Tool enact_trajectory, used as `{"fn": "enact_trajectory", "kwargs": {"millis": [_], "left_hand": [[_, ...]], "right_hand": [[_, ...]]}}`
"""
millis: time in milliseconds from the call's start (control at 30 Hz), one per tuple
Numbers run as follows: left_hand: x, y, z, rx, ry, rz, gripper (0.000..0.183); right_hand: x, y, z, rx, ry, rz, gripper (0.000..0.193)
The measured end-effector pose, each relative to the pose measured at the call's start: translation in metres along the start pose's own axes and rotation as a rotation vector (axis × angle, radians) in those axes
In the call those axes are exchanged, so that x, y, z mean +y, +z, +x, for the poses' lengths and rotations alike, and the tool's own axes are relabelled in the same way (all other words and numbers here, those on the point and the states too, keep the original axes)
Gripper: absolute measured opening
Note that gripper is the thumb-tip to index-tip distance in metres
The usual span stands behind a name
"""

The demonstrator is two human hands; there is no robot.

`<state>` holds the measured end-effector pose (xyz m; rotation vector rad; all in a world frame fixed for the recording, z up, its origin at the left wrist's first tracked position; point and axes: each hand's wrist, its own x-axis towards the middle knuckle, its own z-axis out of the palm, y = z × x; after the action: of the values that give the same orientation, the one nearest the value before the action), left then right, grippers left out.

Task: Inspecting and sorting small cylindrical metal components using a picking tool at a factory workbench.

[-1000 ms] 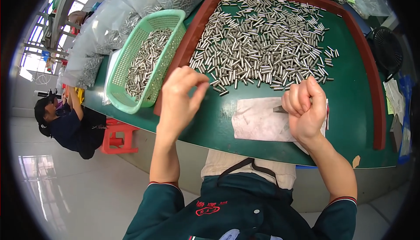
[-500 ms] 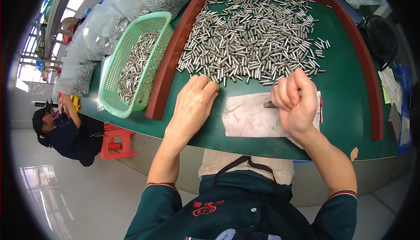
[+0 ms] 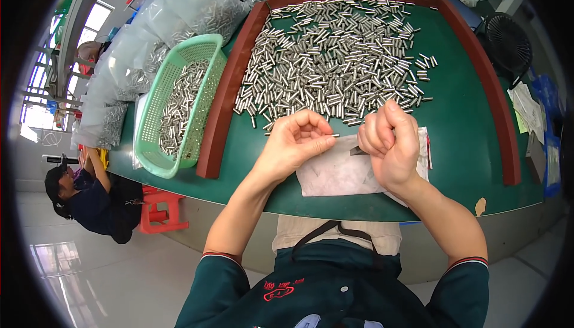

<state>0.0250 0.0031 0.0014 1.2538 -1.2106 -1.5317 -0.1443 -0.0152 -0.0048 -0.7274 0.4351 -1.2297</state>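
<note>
pinch, left hand (image 3: 292, 144): apparently a pin (image 3: 335, 135)

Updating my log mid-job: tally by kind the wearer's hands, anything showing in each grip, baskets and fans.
Hands, left hand and right hand: 2
Pin in left hand: 1
Dark flat piece in right hand: 1
Green basket: 1
Black fan: 1
Total: 6

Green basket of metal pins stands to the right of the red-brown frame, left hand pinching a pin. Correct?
Wrong side: the head view shows the green basket to the left of the red-brown frame. The left hand is pinching a metal pin, as you say.
</note>
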Motion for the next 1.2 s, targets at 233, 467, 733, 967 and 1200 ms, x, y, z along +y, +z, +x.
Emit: {"fn": "enact_trajectory", "kwargs": {"millis": [233, 467, 733, 967, 1200], "left_hand": [[-0.010, 0.002, -0.003, 0.013, 0.021, 0.154, 0.012], [-0.010, 0.004, -0.003, 0.007, 0.027, 0.172, 0.010], [-0.007, 0.005, -0.005, -0.012, 0.024, 0.162, 0.012], [-0.011, 0.018, -0.009, 0.088, 0.330, 0.537, 0.007], [-0.018, 0.022, -0.003, 0.026, 0.584, 0.901, 0.011]], "right_hand": [[-0.002, 0.000, 0.001, 0.005, -0.006, -0.008, 0.043], [-0.001, -0.001, 0.001, 0.016, 0.002, -0.007, 0.043], [0.000, 0.000, 0.000, 0.023, -0.003, -0.009, 0.043], [-0.001, 0.002, -0.001, 0.053, -0.003, -0.065, 0.045], [-0.003, -0.001, -0.002, 0.057, -0.048, 0.007, 0.044]]}}
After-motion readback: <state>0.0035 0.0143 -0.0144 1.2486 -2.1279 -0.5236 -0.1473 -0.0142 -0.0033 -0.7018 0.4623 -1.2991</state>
